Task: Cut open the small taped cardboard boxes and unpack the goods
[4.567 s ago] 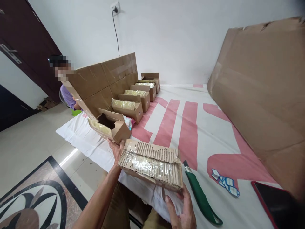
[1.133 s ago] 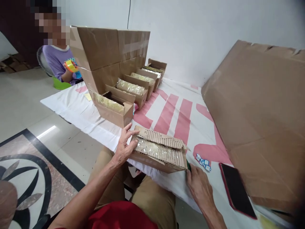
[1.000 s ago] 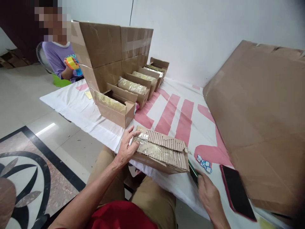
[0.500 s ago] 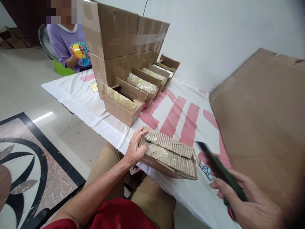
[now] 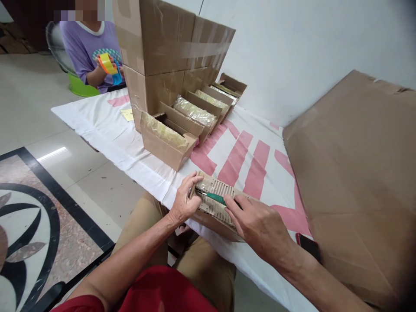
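Note:
A small cardboard box [image 5: 212, 219] lies near the table's front edge, its taped, torn, corrugated top facing up. My left hand [image 5: 186, 199] grips its left end, thumb and fingers on either side of the corner. In my right hand [image 5: 248, 212] is a green-handled knife [image 5: 215, 197], pointing left along the seam in the box's top. The tip is close to my left fingers, and I cannot tell how deep it sits. My right hand covers the right part of the box.
An opened box [image 5: 165, 147] and several more stand in a row ahead, beside stacked cartons [image 5: 167, 39]. A large cardboard sheet [image 5: 354, 173] leans at the right, a dark phone-like object [image 5: 308, 248] by it. Across the table, a person [image 5: 87, 56] holds coloured rings [image 5: 108, 66].
My right hand has swung left with the knife, from beside the box onto its top seam. My left hand keeps its grip on the box's left end.

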A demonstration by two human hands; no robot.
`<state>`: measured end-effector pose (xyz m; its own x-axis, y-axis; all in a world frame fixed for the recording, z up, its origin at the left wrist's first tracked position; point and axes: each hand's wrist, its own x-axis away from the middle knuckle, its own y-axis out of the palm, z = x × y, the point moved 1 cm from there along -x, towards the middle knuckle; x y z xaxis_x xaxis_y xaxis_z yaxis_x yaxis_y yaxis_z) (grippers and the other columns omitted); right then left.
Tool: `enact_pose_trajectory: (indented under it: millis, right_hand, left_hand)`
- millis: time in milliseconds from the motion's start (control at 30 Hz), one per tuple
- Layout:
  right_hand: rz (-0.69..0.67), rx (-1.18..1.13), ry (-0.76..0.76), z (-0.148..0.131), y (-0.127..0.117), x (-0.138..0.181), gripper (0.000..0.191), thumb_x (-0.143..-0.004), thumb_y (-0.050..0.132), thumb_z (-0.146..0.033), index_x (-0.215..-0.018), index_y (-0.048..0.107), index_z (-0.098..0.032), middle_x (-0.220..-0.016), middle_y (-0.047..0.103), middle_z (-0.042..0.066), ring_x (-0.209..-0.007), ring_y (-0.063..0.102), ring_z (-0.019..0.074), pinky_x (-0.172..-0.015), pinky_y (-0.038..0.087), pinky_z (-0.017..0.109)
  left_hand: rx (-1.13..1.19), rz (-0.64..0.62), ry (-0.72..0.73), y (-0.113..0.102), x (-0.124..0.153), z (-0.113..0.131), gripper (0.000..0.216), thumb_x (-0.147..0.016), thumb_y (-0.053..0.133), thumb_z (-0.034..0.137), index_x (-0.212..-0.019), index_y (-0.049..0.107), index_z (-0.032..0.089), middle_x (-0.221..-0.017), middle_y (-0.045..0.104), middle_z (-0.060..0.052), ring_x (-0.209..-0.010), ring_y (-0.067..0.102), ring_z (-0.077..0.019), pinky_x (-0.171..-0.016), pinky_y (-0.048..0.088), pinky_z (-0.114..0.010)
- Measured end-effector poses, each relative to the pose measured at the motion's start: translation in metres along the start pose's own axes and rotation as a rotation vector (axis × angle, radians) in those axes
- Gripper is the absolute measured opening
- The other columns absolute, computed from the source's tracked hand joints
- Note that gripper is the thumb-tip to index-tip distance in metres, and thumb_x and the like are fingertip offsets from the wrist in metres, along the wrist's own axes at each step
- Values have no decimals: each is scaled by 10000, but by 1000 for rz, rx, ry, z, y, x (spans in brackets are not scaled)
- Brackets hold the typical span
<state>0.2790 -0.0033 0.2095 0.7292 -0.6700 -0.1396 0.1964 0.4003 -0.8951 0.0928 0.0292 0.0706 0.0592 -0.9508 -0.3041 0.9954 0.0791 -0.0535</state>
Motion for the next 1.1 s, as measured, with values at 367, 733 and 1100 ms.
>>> enact_pose_trajectory:
  millis: [367,733,1100]
  right_hand:
    - [-146,17,60,29,-25,23,158,-863,550,-78,-888,618,-219,-682,643,13,-511,594,171,-480,169,323]
    - [-55,-139,97,17,-17,11,126,-977,539,-180,-1012,658,-204,-837,728,36,-688,671,177,-555,330,293]
    - [-107,-57,59,36,-8,35,170,-933,532,-126,-991,664,-216,-779,709,23,-592,643,178,-503,276,299]
  left_hand:
    - [-51,74,-9,3,0,1,621,-599,534,147,-1199,691,175,-1499,593,-154,-1488,470,-364,-1255,328,-567]
    - [-40,72,8,3,1,-1,640,-627,537,171,-1251,678,170,-1514,583,-159,-1482,473,-376,-1257,315,-587]
    - [-80,75,-1,2,1,-1,642,-606,535,162,-1229,687,179,-1536,565,-158,-1506,442,-373,-1264,297,-589]
